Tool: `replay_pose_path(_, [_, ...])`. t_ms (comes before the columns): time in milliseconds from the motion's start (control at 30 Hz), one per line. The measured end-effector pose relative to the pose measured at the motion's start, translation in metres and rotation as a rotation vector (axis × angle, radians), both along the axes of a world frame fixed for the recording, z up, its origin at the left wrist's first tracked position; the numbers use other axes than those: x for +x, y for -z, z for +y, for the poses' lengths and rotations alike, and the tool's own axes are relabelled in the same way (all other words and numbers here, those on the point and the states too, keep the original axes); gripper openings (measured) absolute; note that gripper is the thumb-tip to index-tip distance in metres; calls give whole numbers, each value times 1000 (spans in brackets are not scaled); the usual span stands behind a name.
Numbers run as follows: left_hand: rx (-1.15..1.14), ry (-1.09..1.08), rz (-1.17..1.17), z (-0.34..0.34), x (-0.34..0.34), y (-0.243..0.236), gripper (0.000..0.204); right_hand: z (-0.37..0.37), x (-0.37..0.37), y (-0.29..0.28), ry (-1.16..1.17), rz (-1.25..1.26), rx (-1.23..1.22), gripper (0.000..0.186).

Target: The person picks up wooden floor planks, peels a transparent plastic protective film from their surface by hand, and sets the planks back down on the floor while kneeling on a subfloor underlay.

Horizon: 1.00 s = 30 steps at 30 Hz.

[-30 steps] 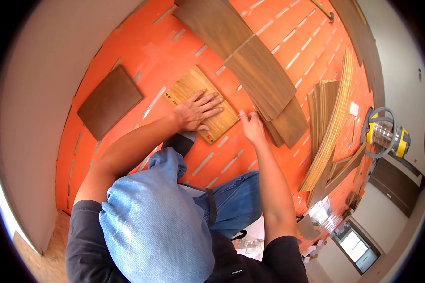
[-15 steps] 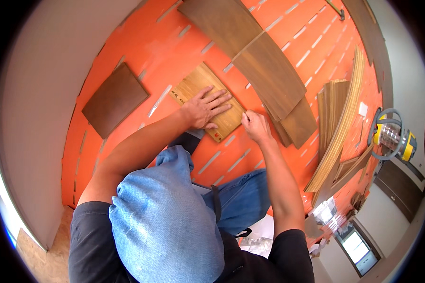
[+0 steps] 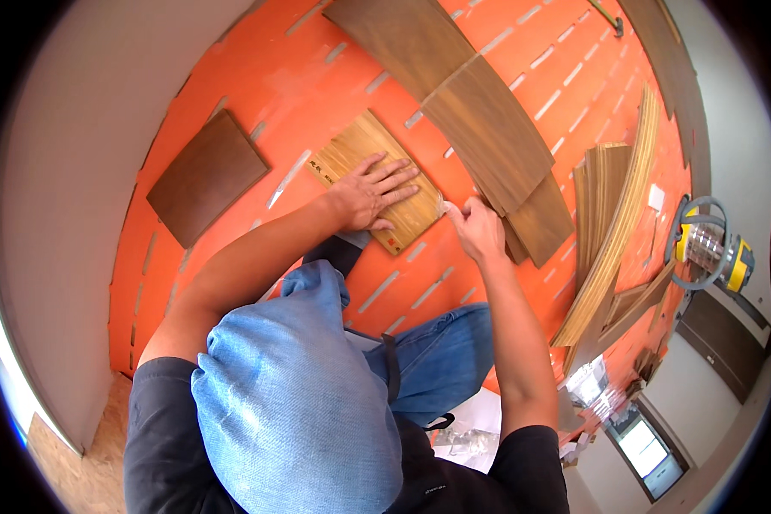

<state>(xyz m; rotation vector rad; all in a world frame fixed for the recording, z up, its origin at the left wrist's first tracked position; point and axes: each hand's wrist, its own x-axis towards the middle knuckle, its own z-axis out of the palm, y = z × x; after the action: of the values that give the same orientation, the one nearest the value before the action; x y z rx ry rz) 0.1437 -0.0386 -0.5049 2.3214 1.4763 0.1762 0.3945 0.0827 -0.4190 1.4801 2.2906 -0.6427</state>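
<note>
At the far left, a pale wall (image 3: 60, 171) rises beside a floor covered in slotted orange sheeting (image 3: 283, 94). A dark-brown plank piece (image 3: 207, 178) lies flat there. Next, a light-blue cloth head covering (image 3: 300, 403) fills the lower foreground, hiding much of the lap. Above it, the left hand (image 3: 367, 195) is spread flat on a light wood plank piece (image 3: 411, 221) lying on the sheeting, between the dark piece and overlapping brown planks. Small dark characters are printed along its left edge, red ones near its lower corner.

The right hand (image 3: 478, 230) is at its right corner, fingers curled; whether it grips anything cannot be told. It sits slightly farther right than half a second earlier; the left hand has stayed put. Just beyond are the brown planks (image 3: 493, 128), then a stack of narrow planks (image 3: 601, 188), a hammer (image 3: 618, 27) above and a yellow-and-grey vacuum cleaner (image 3: 718, 248).
</note>
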Motion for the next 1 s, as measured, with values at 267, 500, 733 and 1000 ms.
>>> replay_pose_path(267, [-75,-121,96,3,5,-28,108,-14,-17,22,-98,-70,-111,45])
replay_pose_path(500, [-172,-162,95,5,-7,-28,108,-21,-20,27,-97,112,-168,40])
replay_pose_path(733, [-258,-163,130,8,-6,-36,106,-32,-20,23,-165,328,-146,35])
replay_pose_path(1000, [-256,-178,108,8,-6,-35,105,-47,-31,9,-145,442,-160,32])
